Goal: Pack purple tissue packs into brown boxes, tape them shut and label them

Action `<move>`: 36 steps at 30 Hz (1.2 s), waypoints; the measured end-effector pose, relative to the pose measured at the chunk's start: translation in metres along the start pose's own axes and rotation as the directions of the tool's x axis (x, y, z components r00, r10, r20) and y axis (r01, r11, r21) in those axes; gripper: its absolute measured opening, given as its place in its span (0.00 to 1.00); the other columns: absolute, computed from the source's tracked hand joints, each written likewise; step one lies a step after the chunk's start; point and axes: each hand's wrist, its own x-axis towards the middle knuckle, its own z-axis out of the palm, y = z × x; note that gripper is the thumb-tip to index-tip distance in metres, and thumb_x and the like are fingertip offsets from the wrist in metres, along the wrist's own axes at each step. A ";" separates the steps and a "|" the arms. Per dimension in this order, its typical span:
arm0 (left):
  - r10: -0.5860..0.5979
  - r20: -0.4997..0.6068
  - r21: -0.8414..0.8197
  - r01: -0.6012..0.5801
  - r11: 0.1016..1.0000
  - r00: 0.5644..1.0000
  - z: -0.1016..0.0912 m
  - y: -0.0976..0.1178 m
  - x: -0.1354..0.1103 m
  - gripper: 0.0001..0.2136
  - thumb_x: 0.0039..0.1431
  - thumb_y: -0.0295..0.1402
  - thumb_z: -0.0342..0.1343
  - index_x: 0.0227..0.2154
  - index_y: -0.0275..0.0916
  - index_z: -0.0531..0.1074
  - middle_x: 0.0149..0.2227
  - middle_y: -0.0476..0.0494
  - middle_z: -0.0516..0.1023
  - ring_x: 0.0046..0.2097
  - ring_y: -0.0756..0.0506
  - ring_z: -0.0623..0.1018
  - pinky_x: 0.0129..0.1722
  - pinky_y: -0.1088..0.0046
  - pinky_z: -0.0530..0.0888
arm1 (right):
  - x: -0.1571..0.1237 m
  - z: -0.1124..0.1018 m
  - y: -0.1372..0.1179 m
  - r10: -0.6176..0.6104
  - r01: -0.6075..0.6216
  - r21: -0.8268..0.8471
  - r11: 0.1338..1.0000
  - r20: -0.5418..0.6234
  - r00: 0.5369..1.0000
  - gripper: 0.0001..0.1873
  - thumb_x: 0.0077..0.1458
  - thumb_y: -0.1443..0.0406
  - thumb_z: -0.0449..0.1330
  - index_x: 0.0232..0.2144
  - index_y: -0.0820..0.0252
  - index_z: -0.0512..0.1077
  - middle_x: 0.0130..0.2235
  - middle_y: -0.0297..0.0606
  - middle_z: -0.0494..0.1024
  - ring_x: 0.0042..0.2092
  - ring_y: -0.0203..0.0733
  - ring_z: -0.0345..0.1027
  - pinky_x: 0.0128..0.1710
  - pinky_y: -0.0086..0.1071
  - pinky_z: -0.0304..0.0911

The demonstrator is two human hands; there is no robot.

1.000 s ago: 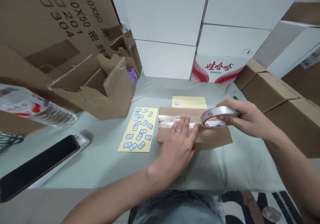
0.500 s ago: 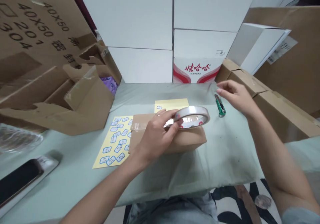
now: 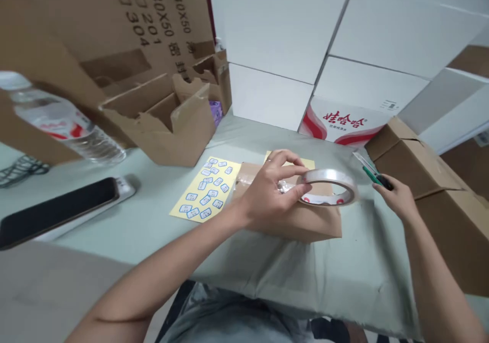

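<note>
My left hand pinches the edge of a roll of clear tape, held over the top of a small brown cardboard box. Shiny tape shows on the box near my fingers; my hand hides part of it. At the right, my right hand grips a green utility knife by its handle, raised off the cloth with the blade end pointing away to the upper left. Under and behind the box lie yellow sheets; the left one, a sticker sheet, bears blue-edged labels.
A phone rests on a white box at the left, near a water bottle. An open carton stands behind them. White boxes wall the back, and brown boxes line the right side of the cloth-covered table.
My right hand has picked up the utility knife from the table. The view has turned left and tilted, bringing the whole bottle into sight. My left hand still holds the tape roll.
</note>
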 end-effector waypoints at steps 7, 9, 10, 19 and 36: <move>0.104 0.040 0.078 -0.107 0.991 0.994 0.004 0.006 0.009 0.10 0.58 0.32 0.61 0.42 0.37 0.81 0.43 0.38 0.73 0.56 0.39 0.63 0.61 0.57 0.62 | 0.015 -0.025 -0.102 -0.484 0.435 0.285 0.854 0.133 0.865 0.22 0.59 0.57 0.56 0.55 0.52 0.67 0.54 0.43 0.69 0.58 0.50 0.62 0.60 0.43 0.56; 0.103 0.075 0.099 -0.110 0.989 0.992 0.003 0.009 0.012 0.09 0.58 0.33 0.62 0.41 0.39 0.81 0.45 0.39 0.73 0.58 0.38 0.61 0.63 0.56 0.61 | 0.022 -0.022 -0.129 -0.562 0.478 0.341 0.810 0.214 0.799 0.21 0.57 0.58 0.57 0.53 0.52 0.69 0.53 0.43 0.69 0.58 0.49 0.62 0.59 0.44 0.57; 0.097 0.084 0.107 -0.106 0.989 0.992 0.003 0.010 0.014 0.08 0.58 0.34 0.62 0.39 0.40 0.81 0.45 0.39 0.73 0.59 0.38 0.60 0.63 0.55 0.60 | 0.025 -0.021 -0.139 -0.592 0.491 0.365 0.791 0.255 0.765 0.20 0.56 0.59 0.58 0.52 0.51 0.70 0.52 0.42 0.68 0.58 0.49 0.62 0.59 0.44 0.58; 0.078 0.094 0.053 -0.083 0.995 0.993 0.001 0.007 0.016 0.09 0.57 0.35 0.63 0.39 0.38 0.81 0.44 0.39 0.74 0.60 0.38 0.61 0.64 0.58 0.60 | 0.028 -0.031 -0.173 -0.681 0.533 0.425 0.732 0.446 0.580 0.11 0.56 0.57 0.60 0.41 0.50 0.75 0.55 0.42 0.64 0.63 0.51 0.54 0.60 0.46 0.57; 0.043 0.109 -0.033 -0.040 0.999 0.993 -0.001 -0.007 0.002 0.06 0.66 0.32 0.49 0.32 0.40 0.66 0.38 0.40 0.74 0.50 0.41 0.66 0.54 0.63 0.65 | 0.029 -0.048 -0.195 -0.643 0.700 0.202 0.685 0.619 0.451 0.16 0.56 0.58 0.60 0.47 0.53 0.75 0.49 0.44 0.66 0.53 0.52 0.62 0.54 0.46 0.61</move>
